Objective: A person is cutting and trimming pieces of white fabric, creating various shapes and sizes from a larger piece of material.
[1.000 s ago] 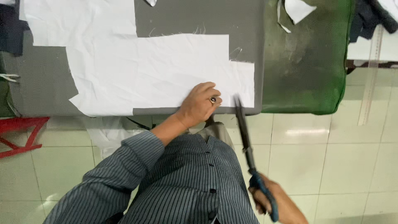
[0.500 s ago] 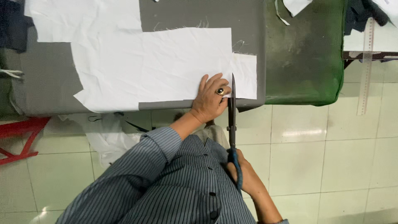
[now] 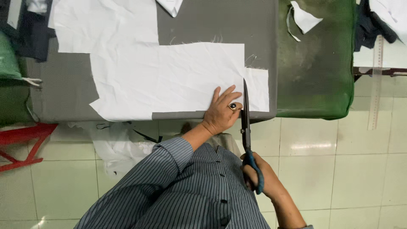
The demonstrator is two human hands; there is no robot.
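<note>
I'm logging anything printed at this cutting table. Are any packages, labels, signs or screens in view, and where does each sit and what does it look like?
No packages, labels, signs or screens show.
Nearest thing with markings: a long pale ruler, hanging at the right beyond the green pad; its markings are too small to make out.
Otherwise: white fabric on the grey table, pinned by the left hand, and scissors in the right hand.

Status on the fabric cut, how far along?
Done: the white fabric already has stepped, cut outlines, and a scrap lies on the green surface. In hand: left hand pins the fabric at the grey table edge; right hand holds scissors, blades running into the fabric's right end. Left: the narrow strip right of the blades is not visibly separated.
</note>
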